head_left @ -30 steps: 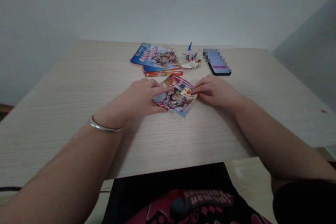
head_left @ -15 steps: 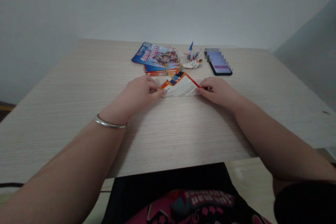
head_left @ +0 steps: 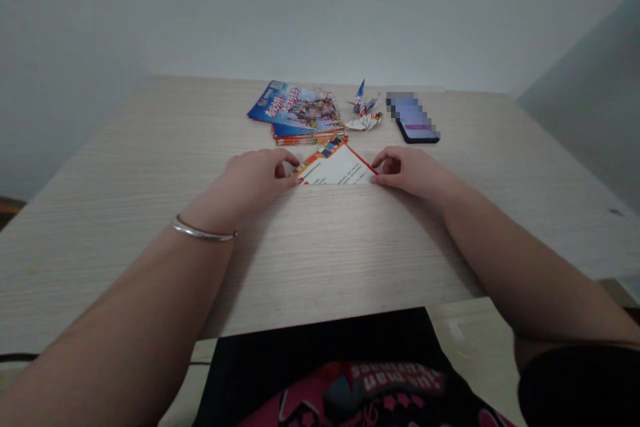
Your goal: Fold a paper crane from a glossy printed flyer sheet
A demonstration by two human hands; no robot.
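Note:
A sheet of printed paper, folded to a triangle, lies on the table with its point away from me. White with print, it has orange and red borders. My left hand, a silver bangle on its wrist, pinches the left corner between thumb and fingers. At the right corner, my right hand has thumb and forefinger closed on the edge. Just behind the triangle sits a stack of colourful leaflets, partly hidden by its tip.
Two folded paper cranes, one blue and one mostly white, stand right of the leaflets. A phone with a lit screen lies farther right. A wall rises behind the pale wooden table.
The paper triangle lies flatter and shows more of its printed white face. My left hand has shifted slightly left, out to the corner; the right hand stays nearly in place.

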